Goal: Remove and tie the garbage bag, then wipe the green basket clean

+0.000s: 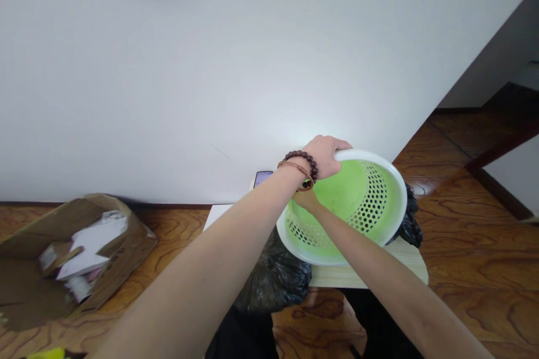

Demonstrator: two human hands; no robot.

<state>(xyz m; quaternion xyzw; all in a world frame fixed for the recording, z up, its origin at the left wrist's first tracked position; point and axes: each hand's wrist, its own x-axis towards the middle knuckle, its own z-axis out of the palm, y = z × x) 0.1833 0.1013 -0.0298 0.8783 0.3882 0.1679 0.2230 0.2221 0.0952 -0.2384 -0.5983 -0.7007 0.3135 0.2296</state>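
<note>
A green plastic basket point(347, 185) with a white rim and round holes sits tilted in front of me. My left hand point(326, 158), with a dark bead bracelet at the wrist, is closed on the far rim. My forearms cross. My right hand point(305, 199) reaches inside the basket by its left wall; my left wrist hides its fingers. Black plastic bags point(275, 275) lie under and beside the basket, with more black plastic point(410, 219) at its right. All this rests on a small light wooden stool or table point(406, 258).
An open cardboard box point(126, 252) with white packaging stands on the wooden floor at left. A phone point(263, 178) with a lit screen is beyond my left forearm. The white wall point(189, 78) rises right behind the basket. A doorway opens at right.
</note>
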